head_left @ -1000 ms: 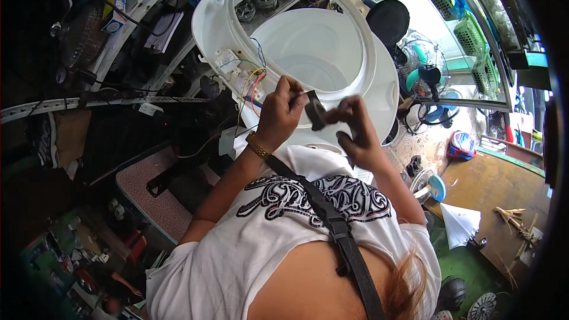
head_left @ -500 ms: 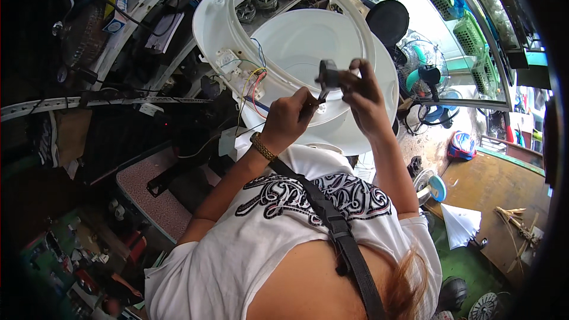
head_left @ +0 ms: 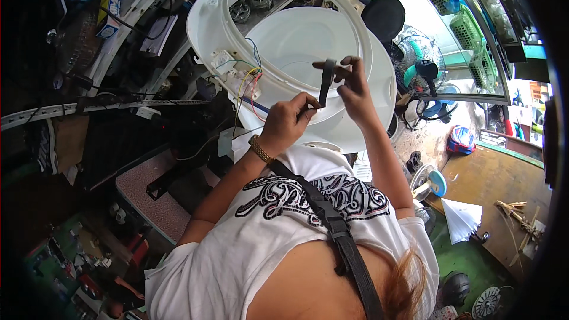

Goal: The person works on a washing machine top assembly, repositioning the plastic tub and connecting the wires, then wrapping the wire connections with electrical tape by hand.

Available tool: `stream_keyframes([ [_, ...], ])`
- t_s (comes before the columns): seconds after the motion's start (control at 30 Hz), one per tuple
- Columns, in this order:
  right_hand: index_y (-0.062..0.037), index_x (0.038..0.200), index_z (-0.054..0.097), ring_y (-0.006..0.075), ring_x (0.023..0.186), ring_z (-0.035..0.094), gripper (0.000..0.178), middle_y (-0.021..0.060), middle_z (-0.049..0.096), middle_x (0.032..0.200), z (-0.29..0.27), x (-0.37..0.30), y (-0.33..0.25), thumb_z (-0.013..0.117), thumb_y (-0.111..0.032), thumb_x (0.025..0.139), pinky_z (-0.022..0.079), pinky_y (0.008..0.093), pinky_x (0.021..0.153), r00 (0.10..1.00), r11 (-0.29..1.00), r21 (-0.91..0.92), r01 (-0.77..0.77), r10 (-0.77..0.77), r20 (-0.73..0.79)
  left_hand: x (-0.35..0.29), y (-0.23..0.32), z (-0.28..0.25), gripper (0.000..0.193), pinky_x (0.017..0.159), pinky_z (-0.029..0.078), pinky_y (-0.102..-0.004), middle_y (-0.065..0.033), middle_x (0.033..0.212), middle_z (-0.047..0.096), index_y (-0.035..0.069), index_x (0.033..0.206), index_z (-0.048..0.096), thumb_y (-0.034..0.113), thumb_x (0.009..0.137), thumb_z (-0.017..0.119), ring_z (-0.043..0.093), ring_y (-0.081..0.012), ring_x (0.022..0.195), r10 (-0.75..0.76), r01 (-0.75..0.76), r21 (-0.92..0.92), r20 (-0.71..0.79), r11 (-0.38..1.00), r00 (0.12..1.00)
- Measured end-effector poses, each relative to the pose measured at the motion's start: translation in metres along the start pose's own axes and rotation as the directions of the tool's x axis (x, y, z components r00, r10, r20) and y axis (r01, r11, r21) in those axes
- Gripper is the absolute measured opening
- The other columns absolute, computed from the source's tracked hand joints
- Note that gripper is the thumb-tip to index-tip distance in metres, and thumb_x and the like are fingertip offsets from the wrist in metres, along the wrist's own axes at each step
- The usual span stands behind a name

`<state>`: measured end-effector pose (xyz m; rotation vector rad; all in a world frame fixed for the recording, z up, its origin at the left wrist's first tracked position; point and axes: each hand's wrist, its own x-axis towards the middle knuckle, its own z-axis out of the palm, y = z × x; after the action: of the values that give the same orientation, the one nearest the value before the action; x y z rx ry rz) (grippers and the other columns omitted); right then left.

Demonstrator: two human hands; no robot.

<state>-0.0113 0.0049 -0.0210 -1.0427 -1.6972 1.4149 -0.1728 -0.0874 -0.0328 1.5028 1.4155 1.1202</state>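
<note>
My right hand (head_left: 358, 98) holds a roll of black tape (head_left: 329, 69) over a white plastic panel, its fingers around and through the roll. A short black strip runs down from the roll to my left hand (head_left: 284, 121), which is closed in a pinch at the strip's lower end. Whether a wire lies in that pinch is too small to tell. The white panel (head_left: 208, 21) has a large round opening and rests over a white tub (head_left: 379, 104). Red, yellow, green and blue wires (head_left: 253, 77) spread from white parts on its left side, near my left hand.
A standing fan (head_left: 422, 68) and a round black pan-like thing (head_left: 383, 19) are beyond the tub on the right. Green baskets (head_left: 465, 28) line the glass at far right. A brown board (head_left: 474, 184) bears a folded white umbrella-like thing (head_left: 461, 220). Metal shelving (head_left: 133, 21) stands at left.
The tape roll has turned edge-on, and a black strip now shows stretched between it and my left hand. My right hand has shifted slightly left; my left hand stays pinched.
</note>
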Motion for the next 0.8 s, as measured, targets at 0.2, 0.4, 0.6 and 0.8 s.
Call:
stream_keyframes([
  [0.2,-0.0076,0.113,0.031,0.0144,0.088,0.049,0.05,0.0105,0.057,0.102,-0.003,-0.043,-0.042,0.042,0.01,0.067,0.039,0.0256,0.08,0.968,0.939,0.332,-0.088,0.002,0.253,0.006,-0.003,-0.006,0.012,0.05,0.044,-0.033,-0.0123,0.065,0.063,0.003,0.09,0.057,0.008,0.083,0.064,0.061,-0.0234,0.054,-0.053,0.055,0.032,-0.065,0.998,0.996],
  [0.4,-0.0023,0.12,0.032,0.0229,0.091,0.053,0.059,0.0133,0.052,0.107,-0.001,-0.073,0.004,0.039,0.02,0.066,0.043,0.0319,0.081,0.97,0.932,-0.344,0.116,-0.033,0.239,0.005,-0.008,-0.006,0.008,0.048,0.032,-0.0214,0.0034,0.065,0.056,0.0,0.095,0.061,0.005,0.089,0.06,0.039,-0.0005,0.057,-0.102,0.054,-0.372,-0.111,0.927,0.989],
  [0.6,-0.005,0.112,0.03,0.0239,0.102,0.055,0.055,0.0189,0.056,0.114,-0.002,-0.004,0.008,0.035,0.019,0.063,0.04,0.0324,0.091,0.999,0.994,0.108,0.006,-0.011,0.052,-0.004,0.0,-0.004,0.008,0.052,0.036,-0.0199,0.0005,0.073,0.062,-0.001,0.096,0.059,0.003,0.088,0.059,0.046,-0.0004,0.06,-0.129,0.138,-0.137,0.07,0.981,0.989],
  [0.8,-0.0034,0.126,0.031,0.0185,0.096,0.054,0.063,0.0136,0.06,0.099,0.01,-0.017,-0.042,0.052,0.012,0.069,0.04,0.0317,0.089,0.996,0.895,0.445,0.04,-0.072,0.056,0.003,0.002,-0.008,0.011,0.048,0.037,-0.0237,-0.0008,0.062,0.058,0.0,0.089,0.058,0.01,0.088,0.062,0.046,-0.003,0.053,-0.067,0.071,0.04,-0.104,0.997,0.992],
])
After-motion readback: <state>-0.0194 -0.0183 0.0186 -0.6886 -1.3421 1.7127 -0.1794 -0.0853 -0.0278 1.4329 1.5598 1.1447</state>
